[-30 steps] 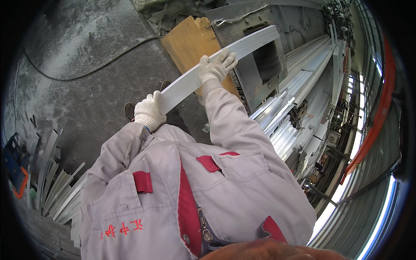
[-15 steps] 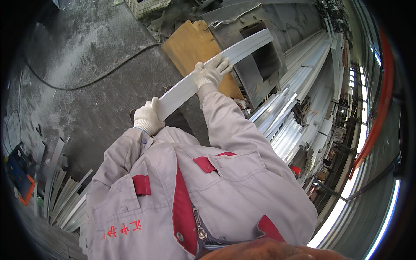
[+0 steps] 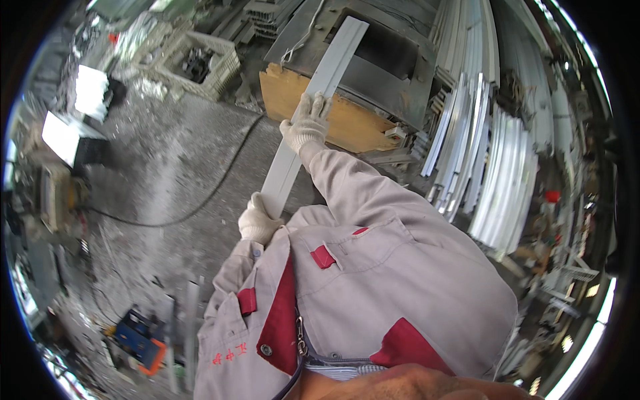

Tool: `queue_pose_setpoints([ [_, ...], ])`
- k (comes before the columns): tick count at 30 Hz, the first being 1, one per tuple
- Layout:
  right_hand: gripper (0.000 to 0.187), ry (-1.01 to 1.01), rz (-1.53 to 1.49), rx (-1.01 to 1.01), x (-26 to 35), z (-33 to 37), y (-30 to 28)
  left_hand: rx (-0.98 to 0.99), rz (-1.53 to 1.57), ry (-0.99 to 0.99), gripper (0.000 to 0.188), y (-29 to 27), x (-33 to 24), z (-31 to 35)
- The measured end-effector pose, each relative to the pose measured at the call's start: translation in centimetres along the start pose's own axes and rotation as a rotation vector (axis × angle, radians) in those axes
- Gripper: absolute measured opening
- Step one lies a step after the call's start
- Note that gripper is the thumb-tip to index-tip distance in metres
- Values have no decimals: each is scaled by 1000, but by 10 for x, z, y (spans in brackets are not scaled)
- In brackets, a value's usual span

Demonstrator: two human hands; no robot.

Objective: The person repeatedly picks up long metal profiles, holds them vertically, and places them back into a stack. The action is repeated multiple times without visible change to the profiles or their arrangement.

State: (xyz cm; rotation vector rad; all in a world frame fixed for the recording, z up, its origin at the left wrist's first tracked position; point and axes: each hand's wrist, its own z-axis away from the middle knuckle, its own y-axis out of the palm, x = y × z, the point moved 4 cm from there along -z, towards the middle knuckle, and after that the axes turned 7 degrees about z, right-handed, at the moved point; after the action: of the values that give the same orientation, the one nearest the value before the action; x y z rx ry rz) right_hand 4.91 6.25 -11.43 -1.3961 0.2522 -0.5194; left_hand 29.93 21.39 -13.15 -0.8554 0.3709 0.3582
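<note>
A long, straight, light-grey profile strip with a groove along it slants away from my body. My left hand, in a pale knitted glove, is closed on its near end. Farther along, my right hand, gloved alike, grips the strip from above, thumb at the left edge and fingers across its face. The strip's far end reaches over a dark metal bench with a rectangular opening. Beneath the strip, a tan board leans at the bench's near side.
At right lie stacks of long shiny profiles. A pale plastic crate with dark pieces stands far left. A black cable crosses the grey floor. Lower left is a blue-and-orange tool, with upright strips beside it.
My view has turned to the right, bringing the crate and more floor in at left. The strip now points more steeply away, and both hands still hold it in much the same places.
</note>
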Motion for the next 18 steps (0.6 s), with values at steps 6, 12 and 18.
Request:
queue_pose_setpoints([
  [6, 110, 201, -219, 21, -3, -23, -21, -62, -85, 12, 90, -18, -20, -1],
  [12, 104, 182, -202, 88, -4, -30, -43, -89, -108, 41, 93, -18, -19, -6],
  [18, 105, 121, -221, 164, -2, -33, -37, -77, -59, -125, 94, -9, 7, -22],
])
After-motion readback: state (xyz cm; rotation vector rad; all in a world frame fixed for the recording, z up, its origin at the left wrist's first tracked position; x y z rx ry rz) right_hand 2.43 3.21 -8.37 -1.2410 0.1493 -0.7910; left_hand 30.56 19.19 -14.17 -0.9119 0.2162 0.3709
